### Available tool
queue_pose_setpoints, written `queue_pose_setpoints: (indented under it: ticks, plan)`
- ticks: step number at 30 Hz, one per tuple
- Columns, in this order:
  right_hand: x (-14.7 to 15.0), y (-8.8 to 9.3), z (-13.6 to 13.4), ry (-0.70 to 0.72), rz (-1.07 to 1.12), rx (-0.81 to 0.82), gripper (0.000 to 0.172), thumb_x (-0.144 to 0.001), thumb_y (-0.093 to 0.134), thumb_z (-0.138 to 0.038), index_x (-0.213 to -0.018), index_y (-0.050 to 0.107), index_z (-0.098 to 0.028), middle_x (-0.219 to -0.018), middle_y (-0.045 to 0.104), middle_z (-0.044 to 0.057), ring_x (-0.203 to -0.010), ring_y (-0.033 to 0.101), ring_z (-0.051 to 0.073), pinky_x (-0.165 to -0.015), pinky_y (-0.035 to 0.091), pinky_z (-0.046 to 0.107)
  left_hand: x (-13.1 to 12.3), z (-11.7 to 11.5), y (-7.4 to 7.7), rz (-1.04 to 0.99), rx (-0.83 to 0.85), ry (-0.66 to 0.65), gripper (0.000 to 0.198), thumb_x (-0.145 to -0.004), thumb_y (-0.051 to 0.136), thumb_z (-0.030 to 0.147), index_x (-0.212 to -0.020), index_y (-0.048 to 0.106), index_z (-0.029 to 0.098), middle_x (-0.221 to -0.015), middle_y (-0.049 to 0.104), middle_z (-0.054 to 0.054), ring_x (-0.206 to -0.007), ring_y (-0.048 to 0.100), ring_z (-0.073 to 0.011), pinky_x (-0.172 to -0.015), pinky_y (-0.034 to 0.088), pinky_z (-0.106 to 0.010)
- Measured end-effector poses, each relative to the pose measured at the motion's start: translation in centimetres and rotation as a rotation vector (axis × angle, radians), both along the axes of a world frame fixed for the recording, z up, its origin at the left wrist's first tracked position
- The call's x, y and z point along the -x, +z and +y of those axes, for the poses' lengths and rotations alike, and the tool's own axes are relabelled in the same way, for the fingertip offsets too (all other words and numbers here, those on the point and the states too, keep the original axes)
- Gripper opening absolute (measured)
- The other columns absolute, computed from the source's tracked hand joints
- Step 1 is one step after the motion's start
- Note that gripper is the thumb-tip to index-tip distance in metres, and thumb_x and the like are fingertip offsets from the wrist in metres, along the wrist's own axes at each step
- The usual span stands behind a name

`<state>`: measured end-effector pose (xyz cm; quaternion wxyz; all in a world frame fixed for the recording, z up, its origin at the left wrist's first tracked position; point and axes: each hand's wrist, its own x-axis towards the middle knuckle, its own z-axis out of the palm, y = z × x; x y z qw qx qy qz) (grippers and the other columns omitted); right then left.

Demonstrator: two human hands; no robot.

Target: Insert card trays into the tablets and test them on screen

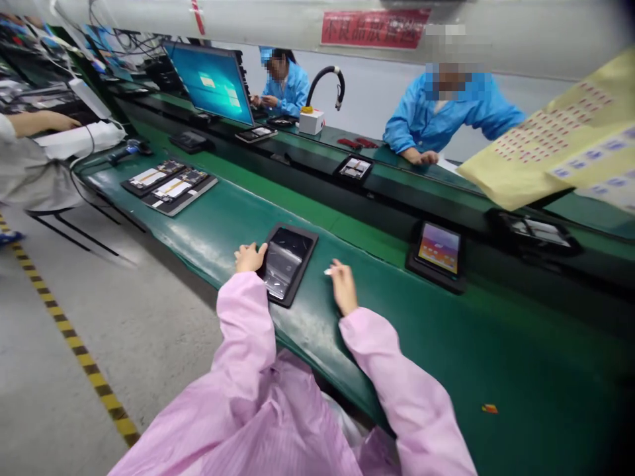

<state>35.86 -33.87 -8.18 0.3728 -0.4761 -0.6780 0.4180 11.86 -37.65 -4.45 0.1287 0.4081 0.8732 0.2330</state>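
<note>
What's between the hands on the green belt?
Head view: a dark tablet against the left hand, then green belt up to the right hand.

- Smock point(248, 423): pale pink, fine stripes
- Conveyor point(446, 344): dark green, pale scuffs
- Tablet point(286, 261): black case, dark glossy screen
- Second tablet point(439, 248): screen in orange, pink and purple
- Monitor point(208, 82): teal-blue screen
- Co-worker's jacket point(446, 116): bright blue
- Sheet point(546, 139): pale yellow, rows of small red marks
- Sign point(374, 28): red, pale characters
- Floor point(74, 396): grey
- Floor line point(84, 360): yellow and black stripes
</note>
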Motion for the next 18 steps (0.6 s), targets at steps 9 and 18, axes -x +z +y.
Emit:
queue_pose_setpoints:
  ticks: [9,18]
  plan:
    - [-8.9,-1.4,-3.8,-0.292,0.0,0.023,0.025,-0.09,0.042,-0.047,-0.087,0.05,-0.023,-0.108,0.065,0.012,-0.107,0.056,0.023,-0.098,0.041,0.043,-7.9,-0.5,-4.1,-0.263,-0.015,-0.769,0.055,-0.084,0.056,0.049,-0.134,0.056,0.025,-0.122,0.056,-0.009,-0.118,0.053,-0.0214,-0.108,0.038,-0.031]
    - [-23.2,0.9,-7.3,-0.275,-0.071,0.053,0.035,-0.083,0.052,-0.057,-0.079,0.053,-0.023,-0.134,0.058,0.012,-0.123,0.052,0.023,-0.107,0.032,0.041,-21.7,-1.2,1.7,-0.074,-0.161,-1.043,0.046,-0.094,0.039,0.051,-0.096,0.07,0.018,-0.105,0.065,-0.013,-0.103,0.058,-0.027,-0.094,0.042,-0.041]
